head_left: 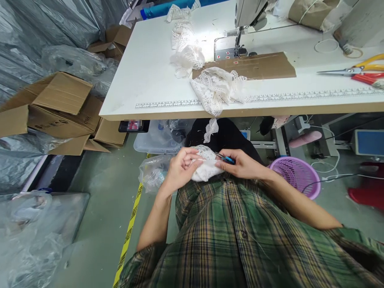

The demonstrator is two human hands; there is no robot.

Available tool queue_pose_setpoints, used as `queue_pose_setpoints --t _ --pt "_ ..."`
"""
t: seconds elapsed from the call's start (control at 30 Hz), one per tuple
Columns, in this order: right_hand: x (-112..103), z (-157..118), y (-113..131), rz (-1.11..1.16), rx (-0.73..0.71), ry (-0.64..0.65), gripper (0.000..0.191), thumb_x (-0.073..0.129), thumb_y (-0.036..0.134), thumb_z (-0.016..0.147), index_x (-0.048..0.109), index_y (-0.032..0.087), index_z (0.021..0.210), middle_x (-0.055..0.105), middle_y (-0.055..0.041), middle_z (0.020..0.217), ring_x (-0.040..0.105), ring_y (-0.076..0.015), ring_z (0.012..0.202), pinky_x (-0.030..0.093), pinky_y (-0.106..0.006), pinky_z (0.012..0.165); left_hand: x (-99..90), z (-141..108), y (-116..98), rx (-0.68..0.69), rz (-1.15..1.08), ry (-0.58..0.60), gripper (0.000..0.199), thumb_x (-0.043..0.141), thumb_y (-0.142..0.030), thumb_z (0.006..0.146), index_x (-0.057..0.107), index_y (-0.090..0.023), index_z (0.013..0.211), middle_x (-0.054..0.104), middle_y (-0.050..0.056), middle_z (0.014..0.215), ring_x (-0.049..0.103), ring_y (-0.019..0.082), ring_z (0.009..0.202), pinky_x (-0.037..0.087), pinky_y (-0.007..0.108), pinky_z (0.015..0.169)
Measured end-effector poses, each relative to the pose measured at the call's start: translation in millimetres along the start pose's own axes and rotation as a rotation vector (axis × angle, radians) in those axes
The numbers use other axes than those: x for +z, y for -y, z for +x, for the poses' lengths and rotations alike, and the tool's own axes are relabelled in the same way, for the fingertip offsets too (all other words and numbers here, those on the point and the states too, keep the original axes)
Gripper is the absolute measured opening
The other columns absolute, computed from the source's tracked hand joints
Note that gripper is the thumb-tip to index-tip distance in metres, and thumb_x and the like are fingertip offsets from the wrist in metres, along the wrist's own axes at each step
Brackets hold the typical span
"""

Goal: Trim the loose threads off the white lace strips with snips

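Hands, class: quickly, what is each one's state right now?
Left hand: closed, holding white lace fabric.
Right hand: closed, holding a small blue-and-black tool, thumb at the fabric's edge.

We count one left hand [182, 168], one right hand [242, 164], one blue-handled tool [228, 160] and one bench [147, 60]. We see one sewing machine [247, 15], one cardboard strip [258, 68], one pair of yellow-handled scissors [353, 71] and one purple basket [295, 172].
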State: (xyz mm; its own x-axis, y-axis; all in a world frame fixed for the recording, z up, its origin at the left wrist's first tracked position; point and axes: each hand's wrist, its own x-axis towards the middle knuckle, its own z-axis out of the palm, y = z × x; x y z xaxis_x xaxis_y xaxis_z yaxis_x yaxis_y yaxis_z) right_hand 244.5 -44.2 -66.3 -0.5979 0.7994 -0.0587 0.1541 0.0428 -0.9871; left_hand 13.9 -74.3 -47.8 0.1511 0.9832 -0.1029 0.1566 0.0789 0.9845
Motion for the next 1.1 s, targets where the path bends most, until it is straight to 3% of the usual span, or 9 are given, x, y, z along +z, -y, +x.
queue_pose_setpoints --t 0.13,0.3,0.4,0.5,0.63,0.7,0.83,0.97,1.1 --pt "9.2 0.1 -16.9 0.064 0.017 0.116 0.031 0.060 0.047 0.093 0.056 0.018 0.084 0.048 0.0030 0.073 0.039 -0.0108 0.064 0.038 -0.024 0.057 -6.4 3.0 13.1 -0.039 0.086 0.069 0.035 0.075 -0.037 0.082 0.061 -0.020 0.109 0.076 0.005 0.090 0.068 0.012 0.065 0.048 0.021 0.055" --pt "16.5 27.8 -50.7 -0.115 0.043 -0.211 0.027 0.057 0.047 0.091 0.053 0.021 0.086 0.048 0.0024 0.073 0.043 -0.0138 0.066 0.039 -0.027 0.062 -13.6 45.5 41.4 0.080 0.331 -0.102 0.037 0.072 -0.035 0.084 0.063 -0.020 0.116 0.075 0.010 0.105 0.070 0.021 0.092 0.055 0.035 0.084" --pt "12.4 35.0 -58.6 -0.271 -0.020 -0.462 0.028 0.066 0.044 0.084 0.050 0.022 0.076 0.057 -0.0051 0.087 0.052 -0.0196 0.080 0.043 -0.032 0.068 -10.1 53.8 57.6 0.175 0.605 -0.011 0.039 0.071 -0.035 0.086 0.063 -0.021 0.122 0.066 0.015 0.133 0.060 0.030 0.123 0.045 0.050 0.107" --pt "5.8 37.0 -54.9 -0.233 -0.156 -0.614 0.038 0.064 0.042 0.087 0.040 0.023 0.064 0.058 -0.0077 0.087 0.053 -0.0201 0.080 0.044 -0.033 0.068 -3.7 50.8 69.1 0.229 0.718 0.037 0.041 0.074 -0.035 0.083 0.065 -0.022 0.121 0.057 0.016 0.144 0.053 0.034 0.133 0.039 0.056 0.112" --pt "-3.0 48.5 -42.8 -0.128 -0.207 -0.719 0.031 0.059 0.041 0.091 0.046 0.023 0.069 0.048 0.0007 0.069 0.042 -0.0130 0.059 0.037 -0.029 0.057 3.5 66.6 66.2 0.335 0.584 -0.175 0.032 0.068 -0.034 0.088 0.065 -0.021 0.117 0.062 0.015 0.135 0.058 0.029 0.128 0.044 0.050 0.109" --pt "-6.0 58.3 -37.9 -0.097 -0.173 -0.734 0.023 0.061 0.041 0.090 0.053 0.022 0.080 0.046 0.0036 0.066 0.037 -0.0111 0.055 0.034 -0.027 0.054 8.3 84.9 58.8 0.346 0.450 -0.229 0.031 0.064 -0.034 0.091 0.065 -0.020 0.118 0.067 0.015 0.126 0.063 0.026 0.119 0.048 0.045 0.105" --pt "-5.7 73.3 -31.8 -0.097 -0.120 -0.674 0.036 0.069 0.048 0.083 0.060 0.018 0.101 0.060 -0.0015 0.085 0.041 -0.0097 0.059 0.037 -0.025 0.056 21.5 110.9 45.6 0.266 0.216 -0.125 0.031 0.064 -0.041 0.090 0.071 -0.016 0.108 0.076 0.011 0.103 0.071 0.022 0.095 0.055 0.036 0.088" --pt "-1.2 69.1 -25.9 -0.116 -0.124 -0.582 0.036 0.068 0.050 0.085 0.066 0.017 0.097 0.061 -0.0019 0.080 0.042 -0.0111 0.062 0.036 -0.025 0.057 24.4 97.5 35.2 0.251 0.185 -0.064 0.025 0.071 -0.042 0.084 0.076 -0.017 0.084 0.075 0.006 0.082 0.068 0.019 0.077 0.053 0.030 0.077" --pt "-0.7 47.4 -11.6 -0.068 -0.146 -0.437 0.032 0.059 0.047 0.092 0.069 0.016 0.090 0.060 -0.0016 0.075 0.045 -0.0120 0.064 0.037 -0.026 0.060 4.4 71.5 14.3 0.286 0.191 0.070 0.015 0.077 -0.034 0.081 0.077 -0.020 0.081 0.072 0.004 0.078 0.065 0.017 0.075 0.050 0.029 0.076"
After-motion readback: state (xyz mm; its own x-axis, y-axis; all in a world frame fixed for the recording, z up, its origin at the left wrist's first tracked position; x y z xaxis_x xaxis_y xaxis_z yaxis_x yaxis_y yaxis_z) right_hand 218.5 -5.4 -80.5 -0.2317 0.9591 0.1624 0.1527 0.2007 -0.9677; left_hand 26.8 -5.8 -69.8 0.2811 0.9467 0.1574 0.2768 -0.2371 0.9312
